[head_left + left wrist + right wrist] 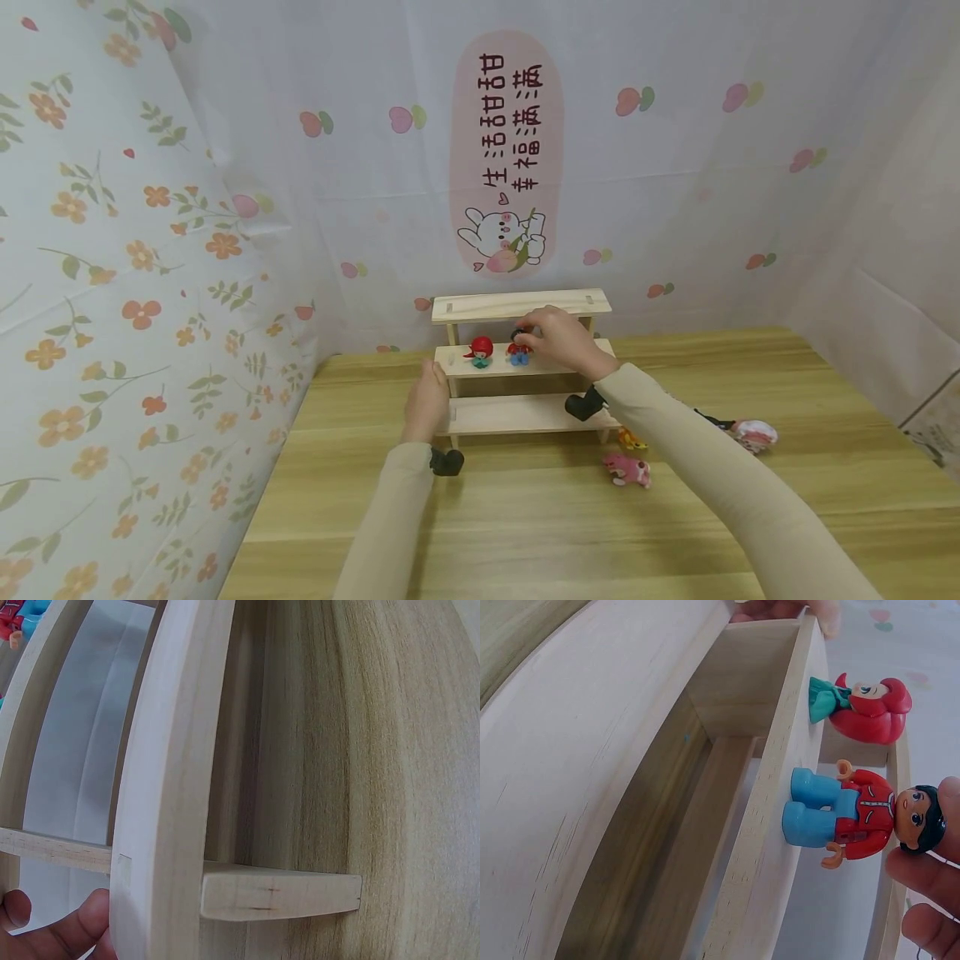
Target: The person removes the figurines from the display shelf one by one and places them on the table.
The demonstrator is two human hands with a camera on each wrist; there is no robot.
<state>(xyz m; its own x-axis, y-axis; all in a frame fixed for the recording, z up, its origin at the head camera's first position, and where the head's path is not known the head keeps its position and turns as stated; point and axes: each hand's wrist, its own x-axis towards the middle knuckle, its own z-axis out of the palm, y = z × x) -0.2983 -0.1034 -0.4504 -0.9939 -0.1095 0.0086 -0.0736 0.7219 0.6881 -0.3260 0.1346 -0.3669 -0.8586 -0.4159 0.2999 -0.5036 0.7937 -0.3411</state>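
Note:
A three-tier wooden shelf [517,414] stands on the table against the curtain. My left hand [425,400] holds its left end, fingertips on the wood beside the boards in the left wrist view. On the middle tier is a toy figure with black hair, red jacket and blue trousers [862,814]. My right hand [561,340] pinches this figure by the head, and its feet are at the board. To its left, a red-haired toy figure with a green tail [870,712] stands on the same tier.
A pink toy animal [627,471] and a small orange-yellow toy [632,439] lie near the shelf's right front. Farther right, a toy with a pink and white top [753,435] lies on the wooden table [510,533]. A patterned curtain [360,208] hangs behind.

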